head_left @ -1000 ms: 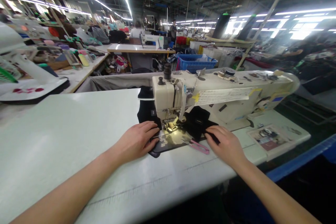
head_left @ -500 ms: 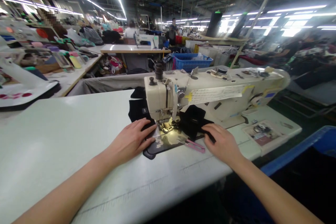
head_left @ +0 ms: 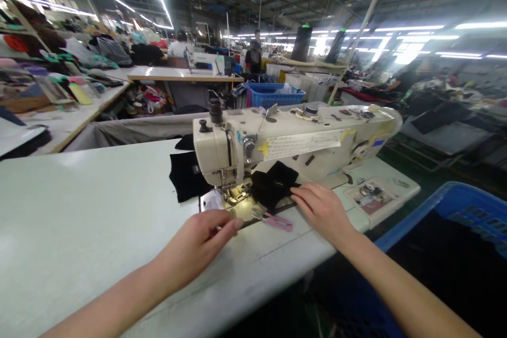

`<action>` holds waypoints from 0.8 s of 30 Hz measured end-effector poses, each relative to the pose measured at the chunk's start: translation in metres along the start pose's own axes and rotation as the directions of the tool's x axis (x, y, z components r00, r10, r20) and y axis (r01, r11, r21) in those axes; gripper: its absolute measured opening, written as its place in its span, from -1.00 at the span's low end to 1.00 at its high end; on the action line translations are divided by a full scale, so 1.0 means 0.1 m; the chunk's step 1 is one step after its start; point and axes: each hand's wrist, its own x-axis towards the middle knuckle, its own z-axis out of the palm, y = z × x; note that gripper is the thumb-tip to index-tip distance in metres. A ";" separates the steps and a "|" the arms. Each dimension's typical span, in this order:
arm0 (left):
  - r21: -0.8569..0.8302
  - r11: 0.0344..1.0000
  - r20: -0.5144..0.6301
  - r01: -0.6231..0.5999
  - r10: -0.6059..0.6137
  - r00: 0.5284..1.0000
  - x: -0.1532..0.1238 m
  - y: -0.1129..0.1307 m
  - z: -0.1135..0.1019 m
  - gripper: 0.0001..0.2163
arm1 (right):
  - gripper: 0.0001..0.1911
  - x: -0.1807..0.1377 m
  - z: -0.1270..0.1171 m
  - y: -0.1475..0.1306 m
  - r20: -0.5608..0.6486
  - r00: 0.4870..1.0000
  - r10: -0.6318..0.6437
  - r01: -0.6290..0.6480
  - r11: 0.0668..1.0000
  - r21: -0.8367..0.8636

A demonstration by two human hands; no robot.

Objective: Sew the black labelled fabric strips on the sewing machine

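Observation:
My left hand hovers at the front of the sewing machine's needle plate, thumb and index finger brought together; whatever may be between them is too small to make out. A piece of black fabric with a small label lies right of the presser foot. At that fabric's right edge, my right hand has its fingers closed on it. Pink-handled thread snips lie between my hands. Another black fabric piece rests flat left of the machine head, partly hidden behind it.
The cream sewing machine spans the pale worktable. A bobbin winder tray is set at the table's right. A blue crate with black fabric stands beside it. Beyond are another blue basket, a second machine and people.
My left hand has left the black fabric on the left and come toward the needle plate's front, its fingers closing. My right hand stays at the fabric's edge. The view has turned slightly right.

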 end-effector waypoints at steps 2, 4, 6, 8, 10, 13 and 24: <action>-0.416 0.868 0.235 0.272 -0.186 0.954 0.04 0.16 0.14 -0.53 | -0.78 0.04 -0.09 -0.09 -0.006 0.999 -0.047 0.047 0.999 -0.013; -0.656 0.597 0.396 0.463 -0.249 0.884 0.11 0.25 0.24 -0.54 | -0.76 0.06 -0.19 -0.23 0.017 0.991 -0.136 0.136 0.990 -0.022; -0.761 0.374 0.449 0.530 -0.286 0.846 0.19 0.29 0.33 -0.58 | -0.71 0.04 -0.26 -0.41 0.064 0.968 -0.245 0.245 0.970 -0.001; -0.805 0.241 0.449 0.542 -0.350 0.822 0.24 0.30 0.42 -0.66 | -0.66 0.01 -0.30 -0.57 0.117 0.934 -0.337 0.330 0.941 0.072; -0.822 0.187 0.435 0.537 -0.402 0.806 0.27 0.31 0.53 -0.70 | -0.62 -0.03 -0.30 -0.69 0.135 0.914 -0.384 0.361 0.918 0.166; -0.822 0.198 0.417 0.534 -0.430 0.801 0.27 0.34 0.66 -0.70 | -0.69 -0.08 -0.28 -0.73 0.114 0.935 -0.335 0.278 0.895 0.350; -0.793 0.356 0.301 0.495 -0.477 0.826 0.26 0.33 0.63 -0.86 | -0.65 -0.51 -0.03 -0.23 0.270 0.905 0.328 -0.382 0.907 0.177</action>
